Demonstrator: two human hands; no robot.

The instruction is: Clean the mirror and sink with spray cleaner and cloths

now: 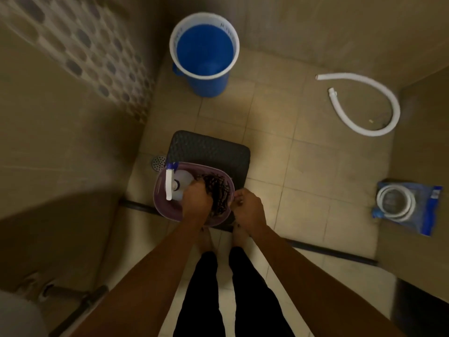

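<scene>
Basket (160,198): purple tub sitting on a dark stool (218,148), holding the spray bottle and a dark cloth.
Bottle (178,184): clear spray bottle with white trigger lying in the basket's left half, nozzle end toward the far rim, just left of the left hand.
Cloth (218,190): dark bundle lying in the basket's right half, directly under and beside the left hand.
Left hand (196,199): reaching into the basket with fingers curling down at the cloth; a real grip cannot be told through the blur.
Right hand (247,205): hovering at the basket's right rim, fingers curling loosely; touching or holding the rim cannot be told.
Bucket (204,52): blue with white rim, standing on the floor well beyond the stool.
Hose (379,113): white, curving on the tiles to the far right.
Packet (408,207): blue bag with a coiled white hose, lying at the right wall.
Drain (158,162): round grate sitting just left of the stool.
</scene>
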